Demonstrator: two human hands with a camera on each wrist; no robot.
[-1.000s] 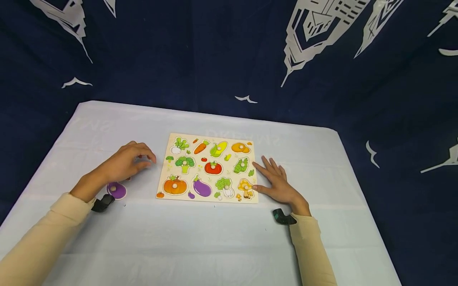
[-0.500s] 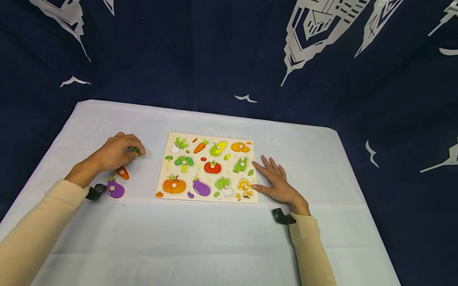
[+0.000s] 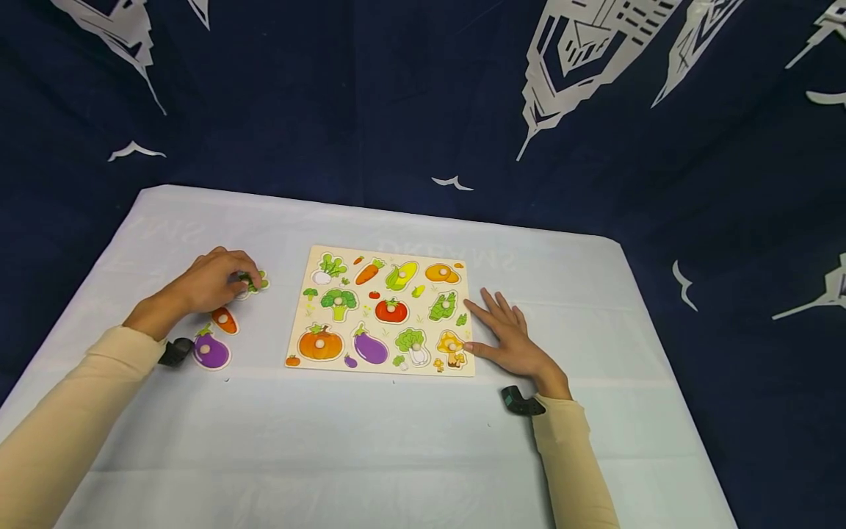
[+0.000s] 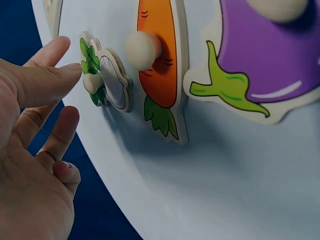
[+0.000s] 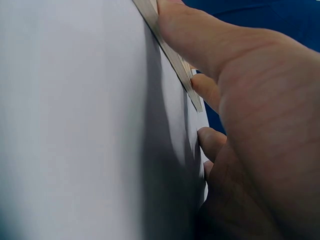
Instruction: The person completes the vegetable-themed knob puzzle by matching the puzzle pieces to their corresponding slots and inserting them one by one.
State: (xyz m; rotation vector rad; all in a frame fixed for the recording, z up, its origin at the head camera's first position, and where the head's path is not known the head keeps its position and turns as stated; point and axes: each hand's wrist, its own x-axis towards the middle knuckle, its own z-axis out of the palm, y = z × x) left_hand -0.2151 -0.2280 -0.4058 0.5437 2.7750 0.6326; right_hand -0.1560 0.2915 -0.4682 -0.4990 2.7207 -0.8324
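Observation:
In the head view my left hand (image 3: 217, 281) is over the turnip puzzle piece (image 3: 254, 285), left of the board. The left wrist view shows the thumb and fingers apart, the thumb tip right beside the piece's round wooden knob (image 4: 92, 83). A carrot piece (image 3: 225, 319) and an eggplant piece (image 3: 211, 351) lie on the cloth just nearer to me. My right hand (image 3: 509, 338) is spread at the right edge of the wooden vegetable puzzle board (image 3: 357, 367), its thumb and index fingertips touching the edge.
Knobbed pieces such as the pumpkin (image 3: 320, 343), broccoli (image 3: 339, 301) and tomato (image 3: 391, 311) sit in the board. The turnip, carrot and eggplant pictures on it have no knobs. A white cloth (image 3: 396, 455) covers the table, with a dark blue curtain (image 3: 297, 95) behind.
My left hand has drawn back leftward from near the board, bringing the turnip, carrot and eggplant pieces into view. Over the last half second its fingers have eased slightly off the turnip. The right hand stays put.

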